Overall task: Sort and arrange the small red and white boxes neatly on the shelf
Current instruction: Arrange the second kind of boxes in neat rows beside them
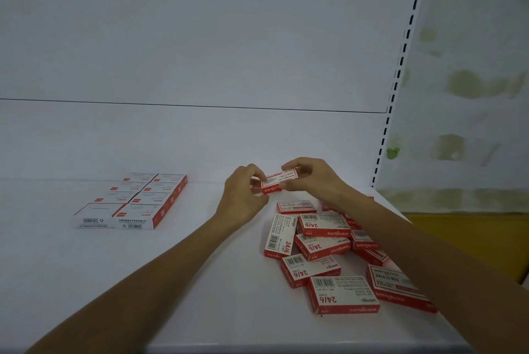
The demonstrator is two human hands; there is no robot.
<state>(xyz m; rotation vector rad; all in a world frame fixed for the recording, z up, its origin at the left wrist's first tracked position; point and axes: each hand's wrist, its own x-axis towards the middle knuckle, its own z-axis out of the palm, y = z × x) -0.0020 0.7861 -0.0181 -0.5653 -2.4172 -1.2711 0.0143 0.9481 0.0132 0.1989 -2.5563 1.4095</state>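
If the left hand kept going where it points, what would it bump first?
Likely the right hand, which holds the other end of the same box; depth is unclear.

Premises: retail shop. White display shelf w/ slotted upright. Identical barcoded stock boxes, approx. a dozen.

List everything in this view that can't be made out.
1. Held box, head view: fingers of the left hand and right hand cover its ends; one box or two is unclear.
2. Loose pile: the right forearm hides several boxes, so no count.
3. Arranged block: print too small and dim to read.
4. Green mark by the slotted upright: too small to identify.
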